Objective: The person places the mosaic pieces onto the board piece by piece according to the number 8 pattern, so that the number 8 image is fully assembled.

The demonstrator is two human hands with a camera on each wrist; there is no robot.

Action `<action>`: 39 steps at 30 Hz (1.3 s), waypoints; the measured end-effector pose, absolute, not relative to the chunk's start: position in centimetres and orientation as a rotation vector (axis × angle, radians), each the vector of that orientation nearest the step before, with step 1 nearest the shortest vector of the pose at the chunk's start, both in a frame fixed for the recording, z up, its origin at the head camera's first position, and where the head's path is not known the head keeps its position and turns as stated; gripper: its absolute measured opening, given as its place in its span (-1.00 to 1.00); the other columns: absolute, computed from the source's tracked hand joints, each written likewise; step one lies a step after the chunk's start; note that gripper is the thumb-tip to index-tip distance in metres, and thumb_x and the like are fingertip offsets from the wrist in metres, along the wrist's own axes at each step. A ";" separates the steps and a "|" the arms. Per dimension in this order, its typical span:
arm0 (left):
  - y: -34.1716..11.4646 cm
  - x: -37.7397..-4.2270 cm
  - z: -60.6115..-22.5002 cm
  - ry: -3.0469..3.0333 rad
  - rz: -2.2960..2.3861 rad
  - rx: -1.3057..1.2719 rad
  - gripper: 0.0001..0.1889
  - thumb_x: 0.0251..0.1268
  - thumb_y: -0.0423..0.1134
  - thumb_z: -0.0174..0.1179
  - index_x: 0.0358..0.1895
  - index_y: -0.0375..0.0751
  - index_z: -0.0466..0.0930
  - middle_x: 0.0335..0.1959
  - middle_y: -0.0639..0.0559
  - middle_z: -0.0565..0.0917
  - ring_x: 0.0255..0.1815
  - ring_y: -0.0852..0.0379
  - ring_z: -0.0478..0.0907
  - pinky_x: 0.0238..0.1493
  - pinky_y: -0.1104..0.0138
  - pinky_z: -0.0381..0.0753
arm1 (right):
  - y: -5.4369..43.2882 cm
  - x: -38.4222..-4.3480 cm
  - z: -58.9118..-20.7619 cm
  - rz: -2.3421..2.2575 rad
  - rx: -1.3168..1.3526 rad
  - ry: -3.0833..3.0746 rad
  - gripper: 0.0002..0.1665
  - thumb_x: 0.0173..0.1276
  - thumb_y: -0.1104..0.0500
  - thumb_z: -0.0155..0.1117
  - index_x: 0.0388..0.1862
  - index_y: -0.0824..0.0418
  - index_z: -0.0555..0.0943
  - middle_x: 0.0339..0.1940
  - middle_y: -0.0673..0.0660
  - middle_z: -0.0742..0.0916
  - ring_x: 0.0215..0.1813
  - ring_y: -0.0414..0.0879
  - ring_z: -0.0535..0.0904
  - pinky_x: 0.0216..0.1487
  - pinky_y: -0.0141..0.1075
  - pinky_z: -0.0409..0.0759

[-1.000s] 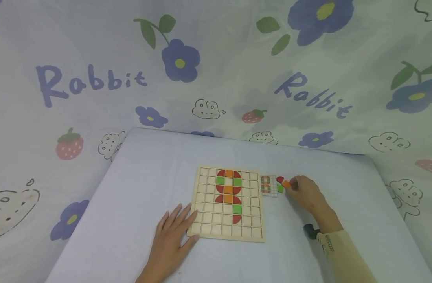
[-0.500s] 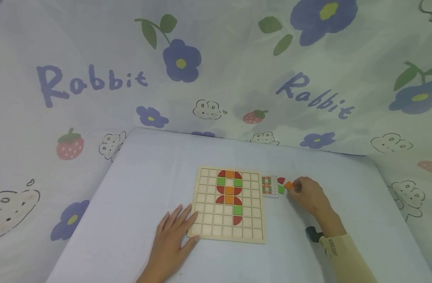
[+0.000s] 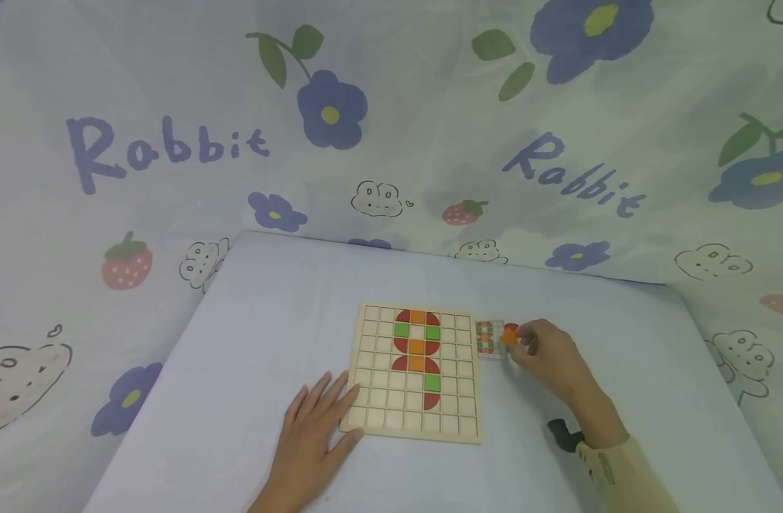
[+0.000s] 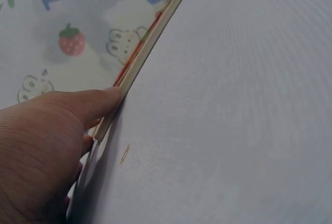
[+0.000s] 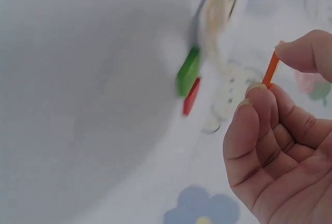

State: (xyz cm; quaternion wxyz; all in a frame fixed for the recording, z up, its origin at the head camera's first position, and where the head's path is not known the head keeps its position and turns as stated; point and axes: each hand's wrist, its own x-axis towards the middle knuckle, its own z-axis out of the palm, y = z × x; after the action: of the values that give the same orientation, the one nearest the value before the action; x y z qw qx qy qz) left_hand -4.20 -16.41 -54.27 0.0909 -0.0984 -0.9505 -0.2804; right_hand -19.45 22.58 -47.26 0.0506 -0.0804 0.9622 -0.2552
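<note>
My right hand (image 3: 548,356) pinches an orange square tile (image 5: 272,68) between thumb and fingertips, held up off the table in the right wrist view. Below it a green tile (image 5: 189,72) and a red tile (image 5: 191,97) lie on the table. The wooden grid board (image 3: 378,395) holds red, orange and green tiles in its middle columns. Its lower left edge is touched by my left hand (image 3: 310,434), fingers extended over the corner; in the left wrist view the thumb (image 4: 98,105) rests against the board's edge.
A small pattern card (image 3: 489,340) with a printed grid lies right of the board. White table cloth (image 3: 269,299) surrounds the board. A printed fabric wall (image 3: 404,142) rises behind the table.
My right hand first drew slightly right with the orange tile, then lifted it and came back left, now over the green and red tiles. The left hand has stayed on the board.
</note>
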 end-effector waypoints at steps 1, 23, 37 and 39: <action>-16.4 -4.2 -54.3 -2.826 -0.833 -0.294 -0.32 0.33 0.00 0.44 0.50 0.03 0.50 0.61 0.08 0.33 0.66 -0.10 0.12 0.57 -0.17 -0.04 | 22.2 -19.2 -47.0 -0.788 -0.268 2.934 -0.63 0.32 0.21 0.42 0.02 0.39 0.62 -0.21 0.15 0.70 -0.22 -0.01 0.57 -0.28 -0.20 0.61; -16.4 -4.2 -53.9 -2.823 -0.841 -0.301 -0.32 0.32 -0.03 0.44 0.49 -0.02 0.51 0.61 0.06 0.34 0.65 -0.11 0.13 0.57 -0.18 -0.04 | 13.4 -14.7 -47.1 -0.718 -0.602 2.817 -0.76 0.28 0.17 0.50 -0.13 0.15 0.65 -0.30 -0.10 0.58 -0.29 -0.23 0.48 -0.31 -0.38 0.59; -16.5 -4.2 -54.0 -2.823 -0.837 -0.300 -0.32 0.31 -0.02 0.45 0.48 -0.02 0.52 0.60 0.07 0.34 0.65 -0.12 0.14 0.57 -0.18 -0.04 | 10.3 -13.8 -49.0 -0.592 -0.918 2.702 -0.82 0.32 0.12 0.46 -0.21 0.16 0.65 -0.35 -0.15 0.54 -0.38 -0.30 0.44 -0.33 -0.45 0.56; -16.5 -4.2 -54.0 -2.827 -0.839 -0.302 -0.32 0.32 -0.02 0.44 0.49 -0.01 0.51 0.61 0.07 0.33 0.65 -0.12 0.14 0.57 -0.19 -0.04 | 10.1 -13.8 -49.1 -0.581 -0.937 2.695 -0.84 0.30 0.15 0.44 -0.21 0.16 0.65 -0.37 -0.16 0.53 -0.39 -0.31 0.43 -0.34 -0.44 0.55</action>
State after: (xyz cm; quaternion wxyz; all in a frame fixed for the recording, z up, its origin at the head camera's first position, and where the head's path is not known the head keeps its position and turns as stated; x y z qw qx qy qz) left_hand -4.16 -16.51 -54.03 0.0884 -0.1014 -0.9499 -0.2819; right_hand -13.76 10.15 -49.13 0.1144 -0.3196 0.9195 -0.1983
